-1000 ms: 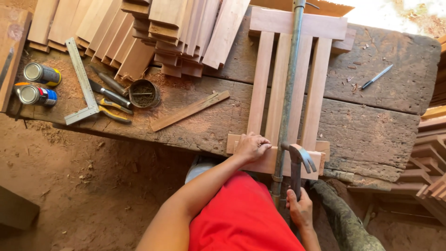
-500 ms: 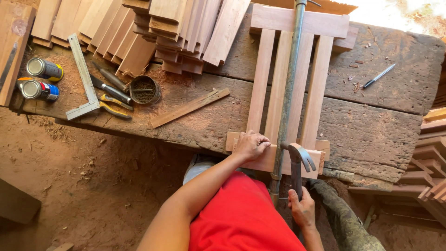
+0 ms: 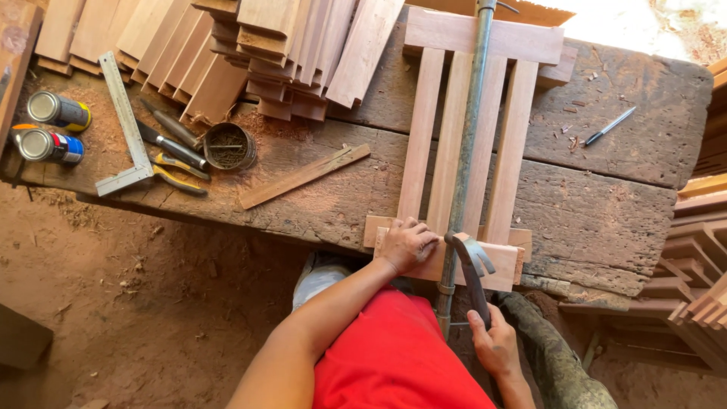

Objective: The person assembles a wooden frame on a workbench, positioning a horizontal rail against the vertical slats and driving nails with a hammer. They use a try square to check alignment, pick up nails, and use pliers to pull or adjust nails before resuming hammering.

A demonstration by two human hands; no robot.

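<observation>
A wooden slat frame (image 3: pixel 462 136) lies on the rough workbench (image 3: pixel 606 204), squeezed lengthwise by a long metal bar clamp (image 3: pixel 471 129). My left hand (image 3: pixel 406 244) presses on the frame's near crosspiece (image 3: pixel 503 261), fingers pinched near the clamp bar; I cannot tell whether it holds a nail. My right hand (image 3: pixel 494 342) grips the handle of a claw hammer (image 3: pixel 471 261), whose head rests at the crosspiece just right of the bar.
Stacked wooden slats (image 3: pixel 250 45) fill the bench's far left. A steel square (image 3: pixel 125 129), pliers (image 3: pixel 178 178), chisels (image 3: pixel 170 132), a tin of nails (image 3: pixel 229 145), two cans (image 3: pixel 49 129) and a loose strip (image 3: pixel 303 176) lie at left. A pen (image 3: pixel 609 126) lies at right.
The hammer head has stayed close to the crosspiece and both hands hold their places; only the view has shifted slightly.
</observation>
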